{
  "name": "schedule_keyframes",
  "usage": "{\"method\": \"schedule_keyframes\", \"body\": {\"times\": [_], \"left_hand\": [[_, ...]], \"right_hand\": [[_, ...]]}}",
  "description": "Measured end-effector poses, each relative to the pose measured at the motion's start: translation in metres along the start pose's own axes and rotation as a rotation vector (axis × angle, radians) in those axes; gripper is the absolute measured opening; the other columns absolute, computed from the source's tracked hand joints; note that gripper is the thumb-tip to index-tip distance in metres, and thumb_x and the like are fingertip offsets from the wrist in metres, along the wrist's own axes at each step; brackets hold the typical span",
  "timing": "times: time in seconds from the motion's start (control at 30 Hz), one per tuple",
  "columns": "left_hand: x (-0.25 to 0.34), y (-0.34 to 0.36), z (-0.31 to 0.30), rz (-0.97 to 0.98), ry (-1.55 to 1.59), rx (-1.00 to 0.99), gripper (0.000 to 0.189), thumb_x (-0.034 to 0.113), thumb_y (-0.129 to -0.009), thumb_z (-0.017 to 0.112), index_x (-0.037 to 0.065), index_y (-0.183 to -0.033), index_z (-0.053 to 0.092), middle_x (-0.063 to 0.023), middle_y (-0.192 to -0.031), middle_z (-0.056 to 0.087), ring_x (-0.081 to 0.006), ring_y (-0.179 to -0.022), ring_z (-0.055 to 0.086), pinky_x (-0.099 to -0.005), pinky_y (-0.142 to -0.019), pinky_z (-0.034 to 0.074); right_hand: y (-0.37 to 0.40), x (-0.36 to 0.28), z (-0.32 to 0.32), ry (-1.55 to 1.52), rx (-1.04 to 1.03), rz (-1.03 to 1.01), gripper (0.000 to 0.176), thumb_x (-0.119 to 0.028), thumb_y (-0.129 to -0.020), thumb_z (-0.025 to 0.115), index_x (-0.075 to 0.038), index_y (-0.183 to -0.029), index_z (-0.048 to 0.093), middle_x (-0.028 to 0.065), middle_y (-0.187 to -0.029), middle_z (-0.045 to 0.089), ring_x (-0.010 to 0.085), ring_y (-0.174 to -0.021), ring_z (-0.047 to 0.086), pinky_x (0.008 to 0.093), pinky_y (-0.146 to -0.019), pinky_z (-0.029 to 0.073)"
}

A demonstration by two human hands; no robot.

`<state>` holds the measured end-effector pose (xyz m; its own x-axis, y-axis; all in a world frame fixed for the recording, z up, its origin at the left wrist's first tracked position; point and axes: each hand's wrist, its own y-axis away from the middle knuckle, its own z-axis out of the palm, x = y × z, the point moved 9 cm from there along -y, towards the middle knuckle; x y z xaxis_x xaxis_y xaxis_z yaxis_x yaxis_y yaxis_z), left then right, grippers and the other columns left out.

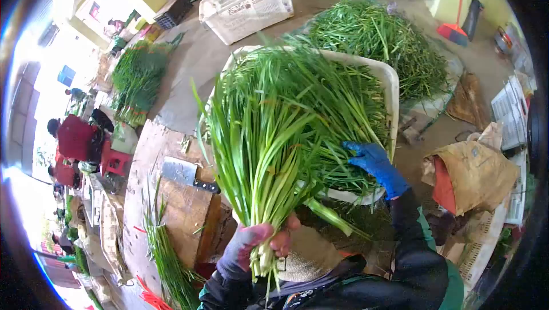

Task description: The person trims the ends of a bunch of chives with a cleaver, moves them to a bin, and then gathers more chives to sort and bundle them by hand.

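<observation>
My left hand [262, 244], in a purple-grey glove with the fingertips showing, is closed around the pale stem ends of a bunch of garlic chives [260, 155]. The long green leaves fan upward, partly covering a white plastic crate [390, 90]. More loose greens [349, 95] fill that crate. My right hand [378, 167], in a blue glove, is over the greens at the crate's near right corner. Its fingers are apart, with nothing visibly held. A thick green stalk [329, 216] sticks out below the crate, left of my right arm.
A cleaver [183, 171] lies by a wooden block [186, 210], left of the bunch. Beside it are tied greens [171, 258] and red ties [151, 295]. Another pile of greens [377, 41] lies behind the crate. A white box [249, 10] stands farther back; people sit at far left.
</observation>
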<state>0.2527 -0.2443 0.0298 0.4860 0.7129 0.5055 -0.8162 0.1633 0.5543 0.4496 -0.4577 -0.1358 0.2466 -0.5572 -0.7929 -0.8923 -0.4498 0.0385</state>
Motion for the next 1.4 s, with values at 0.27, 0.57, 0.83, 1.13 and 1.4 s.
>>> {"method": "schedule_keyframes", "body": {"times": [0.27, 0.57, 0.83, 1.13, 1.4], "left_hand": [[0.037, -0.007, -0.022, 0.253, -0.147, 0.059, 0.061, 0.032, -0.074, 0.067, 0.002, -0.122, 0.045, -0.0137, -0.094, 0.061, -0.0131, -0.061, 0.055, -0.0278, -0.054, 0.048], [0.009, -0.032, -0.059, 0.163, 0.163, 0.049, 0.052, 0.024, -0.082, 0.064, 0.006, -0.126, 0.042, -0.0142, -0.102, 0.058, -0.0111, -0.068, 0.052, -0.0281, -0.061, 0.049], [-0.014, -0.021, -0.077, 0.167, 0.058, 0.169, 0.045, 0.025, -0.083, 0.062, 0.005, -0.12, 0.046, -0.0102, -0.093, 0.061, -0.0139, -0.065, 0.056, -0.0272, -0.059, 0.051], [-0.016, 0.001, -0.086, 0.171, -0.134, 0.239, 0.046, 0.025, -0.081, 0.064, 0.002, -0.118, 0.047, -0.0112, -0.092, 0.061, -0.013, -0.065, 0.057, -0.0272, -0.058, 0.05], [-0.015, 0.019, -0.098, 0.213, -0.392, 0.343, 0.042, 0.013, -0.076, 0.067, 0.006, -0.114, 0.052, -0.0029, -0.091, 0.06, -0.0112, -0.069, 0.057, -0.0263, -0.059, 0.049]], "right_hand": [[0.009, -0.038, -0.016, -0.137, -0.171, 0.178, 0.04, -0.014, -0.079, 0.064, -0.018, -0.118, 0.06, 0.0093, -0.069, 0.063, 0.0135, -0.058, 0.06, 0.0301, -0.059, 0.048], [0.102, -0.042, 0.05, -1.368, -0.362, 0.381, 0.026, -0.017, -0.092, 0.052, 0.007, -0.098, 0.061, 0.0139, -0.084, 0.065, 0.0201, -0.068, 0.064, 0.0364, -0.056, 0.054], [0.125, -0.156, 0.141, -1.142, -0.67, 0.35, 0.034, -0.033, -0.087, 0.059, -0.001, -0.098, 0.063, 0.0092, -0.079, 0.065, 0.0175, -0.069, 0.062, 0.0322, -0.055, 0.051], [0.123, -0.173, 0.143, -0.062, -0.355, -0.203, 0.028, -0.028, -0.081, 0.067, -0.003, -0.084, 0.056, 0.0091, -0.061, 0.05, 0.0117, -0.056, 0.049, 0.0364, -0.053, 0.043], [0.109, -0.213, 0.13, -0.722, -0.285, -0.169, 0.016, -0.015, -0.084, 0.063, -0.001, -0.085, 0.056, 0.0021, -0.067, 0.055, 0.0103, -0.059, 0.05, 0.0297, -0.053, 0.042]]}}
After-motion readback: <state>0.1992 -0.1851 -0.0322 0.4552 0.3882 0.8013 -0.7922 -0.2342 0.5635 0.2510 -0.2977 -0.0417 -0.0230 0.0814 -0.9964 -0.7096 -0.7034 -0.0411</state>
